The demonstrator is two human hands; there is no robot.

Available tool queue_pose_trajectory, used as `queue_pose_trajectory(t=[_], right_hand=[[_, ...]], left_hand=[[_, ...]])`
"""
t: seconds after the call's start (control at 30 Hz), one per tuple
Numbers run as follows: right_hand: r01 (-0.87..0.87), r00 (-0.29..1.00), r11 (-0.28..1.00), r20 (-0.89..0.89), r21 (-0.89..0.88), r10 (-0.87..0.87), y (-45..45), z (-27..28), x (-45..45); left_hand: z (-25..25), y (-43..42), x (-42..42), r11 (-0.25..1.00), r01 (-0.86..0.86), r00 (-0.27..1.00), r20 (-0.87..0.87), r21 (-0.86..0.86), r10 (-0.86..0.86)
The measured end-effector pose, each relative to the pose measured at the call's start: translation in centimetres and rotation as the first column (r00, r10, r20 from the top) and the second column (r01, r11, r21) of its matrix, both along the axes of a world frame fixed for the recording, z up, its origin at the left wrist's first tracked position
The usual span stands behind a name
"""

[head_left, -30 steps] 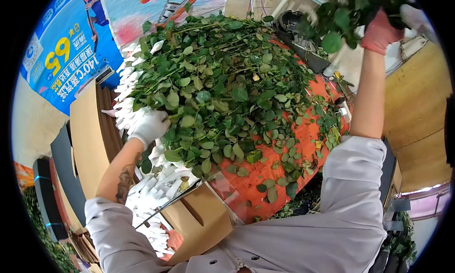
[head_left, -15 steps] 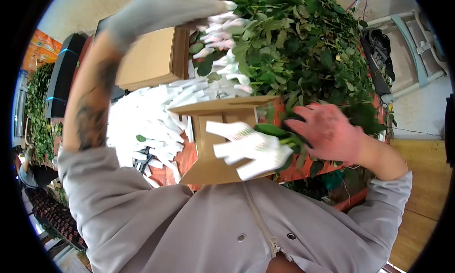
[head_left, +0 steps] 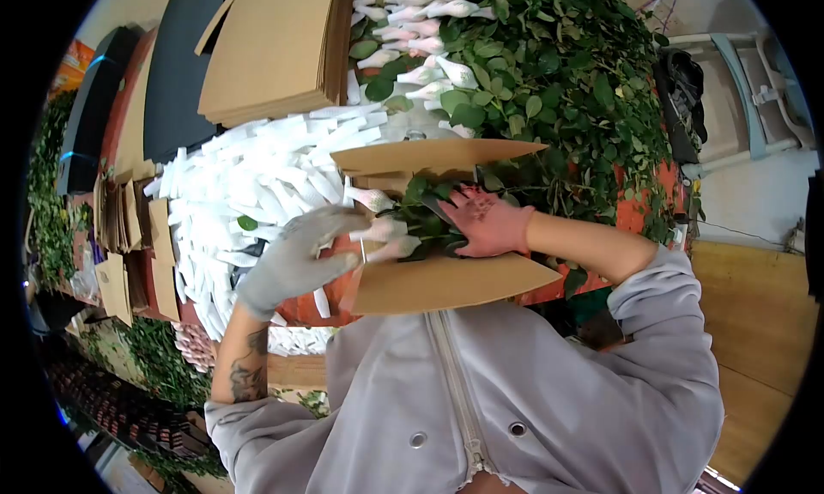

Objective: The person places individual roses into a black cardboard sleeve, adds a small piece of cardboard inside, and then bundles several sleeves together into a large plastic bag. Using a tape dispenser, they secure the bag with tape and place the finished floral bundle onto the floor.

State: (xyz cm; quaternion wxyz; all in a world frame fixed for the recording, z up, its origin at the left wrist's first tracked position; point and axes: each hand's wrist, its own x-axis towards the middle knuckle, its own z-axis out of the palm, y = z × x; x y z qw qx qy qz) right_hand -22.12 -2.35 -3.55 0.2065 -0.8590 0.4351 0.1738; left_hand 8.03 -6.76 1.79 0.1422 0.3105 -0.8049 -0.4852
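A folded cardboard wrapper lies in front of me, its two long sides raised. Inside it are several rose buds in white mesh sleeves, with green leaves and stems towards the right. My right hand, in a pink glove with dark fingertips, is closed over the leafy stems between the cardboard sides. My left hand, in a grey glove, is at the wrapper's left end beside the bud heads. Its thumb and fingers are apart, with the bud tips close to them; the fingers are slightly blurred.
Loose white sleeves pile up left of the wrapper. Behind them stands a stack of cardboard sheets, near black sheets. Sleeved roses and a thick heap of leafy stems cover the table's far right. A folding chair stands beyond.
My left hand has come down from the far side of the table to the wrapper's left end. My right hand has moved left with the roses, which now lie lower between the cardboard sides.
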Motion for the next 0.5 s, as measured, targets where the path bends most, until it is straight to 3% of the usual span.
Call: queue_pose_trajectory(t=[0.03, 0.07, 0.13, 0.17, 0.23, 0.27, 0.3, 0.37, 0.43, 0.5], right_hand=[[-0.049, 0.998, 0.997, 0.030, -0.055, 0.050, 0.4, -0.2, -0.9], [-0.051, 0.998, 0.998, 0.025, -0.042, 0.052, 0.0, 0.6, -1.0], [0.107, 0.994, 0.994, 0.028, -0.038, -0.106, -1.0, 3.1, -1.1], [0.110, 0.994, 0.993, 0.026, -0.035, -0.109, -1.3, 3.1, -0.8], [0.171, 0.955, 0.921, 0.288, -0.349, -0.068, -2.1, 2.3, 1.0], [0.132, 0.936, 0.842, 0.346, -0.523, 0.069, -2.2, 1.3, 1.3], [0.059, 0.996, 0.969, 0.072, -0.240, -0.043, -2.8, 1.8, 2.1], [0.123, 0.992, 0.988, 0.024, -0.091, -0.122, -3.6, 2.5, 2.3], [0.144, 0.989, 0.989, 0.032, -0.046, -0.142, -3.3, 2.6, 1.5], [0.179, 0.983, 0.984, 0.045, 0.011, -0.179, -1.9, 2.1, 1.0]], left_hand=[[-2.4, 0.2, -0.6, 0.987, -0.054, 0.998, -0.047, -0.153, 0.047], [-4.8, -0.1, -1.1, 0.989, -0.057, 0.997, -0.052, -0.140, 0.050], [-8.3, -0.6, -2.0, 0.934, 0.038, 0.992, 0.126, -0.354, 0.007], [-8.6, -0.6, -2.4, 0.935, 0.041, 0.992, 0.125, -0.351, 0.004], [-8.8, -0.3, -3.4, 0.906, -0.008, 0.971, 0.212, -0.423, 0.108], [-8.6, -0.5, -3.8, 0.893, -0.070, 0.960, 0.215, -0.444, 0.182], [-8.2, -0.4, -3.9, 0.901, -0.058, 0.959, 0.226, -0.429, 0.169], [-7.3, -0.8, -4.2, 0.900, -0.034, 0.899, 0.381, -0.435, 0.218], [-8.6, 0.2, -3.0, 0.882, -0.016, 0.936, 0.302, -0.472, 0.179], [-8.8, 1.2, -2.5, 0.922, 0.049, 0.969, 0.243, -0.385, 0.050]])
